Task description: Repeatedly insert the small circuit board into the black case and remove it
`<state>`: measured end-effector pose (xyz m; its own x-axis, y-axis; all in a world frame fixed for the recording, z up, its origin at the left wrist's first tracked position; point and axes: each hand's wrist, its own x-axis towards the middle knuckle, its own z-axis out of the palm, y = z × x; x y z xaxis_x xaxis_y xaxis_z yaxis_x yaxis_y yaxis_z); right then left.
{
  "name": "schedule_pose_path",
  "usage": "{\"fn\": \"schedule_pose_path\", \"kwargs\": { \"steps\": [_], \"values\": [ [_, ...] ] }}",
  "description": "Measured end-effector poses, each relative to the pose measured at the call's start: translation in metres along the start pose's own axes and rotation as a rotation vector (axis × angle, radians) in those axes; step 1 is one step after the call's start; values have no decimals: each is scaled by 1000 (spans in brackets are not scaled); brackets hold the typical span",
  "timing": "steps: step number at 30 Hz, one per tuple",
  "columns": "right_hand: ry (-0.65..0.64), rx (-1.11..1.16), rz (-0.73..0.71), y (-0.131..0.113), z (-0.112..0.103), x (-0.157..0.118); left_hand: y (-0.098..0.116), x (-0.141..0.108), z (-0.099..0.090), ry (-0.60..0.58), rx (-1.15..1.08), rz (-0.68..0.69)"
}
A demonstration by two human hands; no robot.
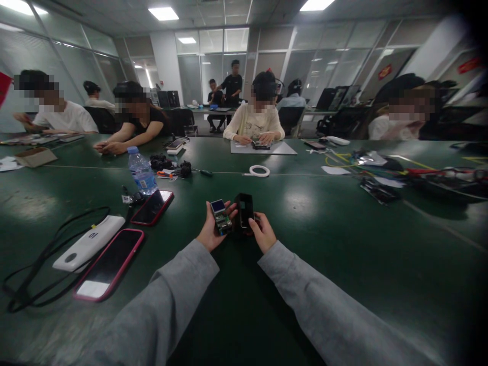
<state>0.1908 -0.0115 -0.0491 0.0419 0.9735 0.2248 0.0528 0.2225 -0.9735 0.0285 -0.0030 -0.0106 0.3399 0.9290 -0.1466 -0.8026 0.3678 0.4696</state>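
My left hand (211,230) is closed round a small circuit board (222,221) with a little screen (218,205) at its upper end. Just to the right, my right hand (264,231) grips a black case (244,212), its thumb on the case's lower right side. The case is upright, with a dark front towards me. Fingertips of my left hand reach close to the case's left edge; whether they touch it I cannot tell. Both hands are over the green table (324,264), in front of me.
Left: two phones (110,264) (152,207), a white power bank (89,243) with black cables, and a water bottle (142,170). Ahead lies a white ring (260,171). Cables and parts (379,190) lie at right. People sit across the table, one handling a device.
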Motion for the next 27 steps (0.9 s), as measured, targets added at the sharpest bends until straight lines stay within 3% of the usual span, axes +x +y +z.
{"fn": "schedule_pose_path", "kwargs": {
  "steps": [8, 27],
  "values": [
    [-55, -52, -88, -1, -1, 0, 2, -1, -2, 2, -8, -31],
    [-141, -174, -128, -21, 3, -7, 1, 2, -4, -7, 28, -41]
  ]
}}
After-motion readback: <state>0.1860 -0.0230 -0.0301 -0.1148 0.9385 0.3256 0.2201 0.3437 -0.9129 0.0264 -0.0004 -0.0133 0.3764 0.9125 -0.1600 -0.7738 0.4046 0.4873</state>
